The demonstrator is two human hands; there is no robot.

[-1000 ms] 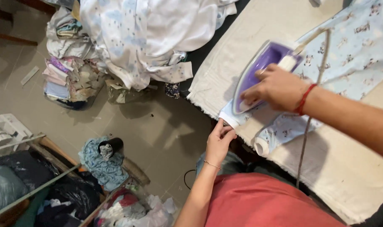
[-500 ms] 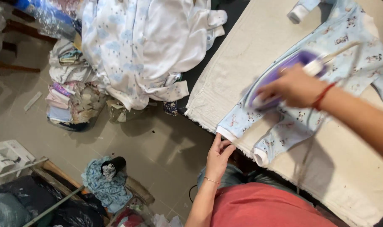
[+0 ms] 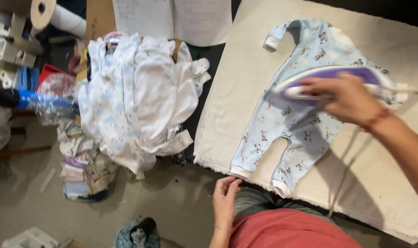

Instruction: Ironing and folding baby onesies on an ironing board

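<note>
A light blue baby romper (image 3: 297, 123) with small animal prints lies flat on a cream padded ironing cloth (image 3: 236, 92). My right hand (image 3: 344, 98) grips the handle of a purple and white iron (image 3: 330, 80), which rests on the romper's chest. A cord (image 3: 347, 177) runs from the iron down across the cloth. My left hand (image 3: 226, 198) is at the near edge of the cloth, fingertips touching the cuff of one romper leg.
A heap of white and pale blue baby garments (image 3: 135, 101) lies to the left of the cloth. Folded clothes (image 3: 82, 172) are stacked on the floor below it. Paper sheets (image 3: 177, 18), a cardboard roll (image 3: 43, 11) and a blue bottle (image 3: 32, 101) sit at the upper left.
The iron moved from the romper's leg up to its chest with my right hand. The view shifted, showing the whole romper. My left hand stays at the leg cuff.
</note>
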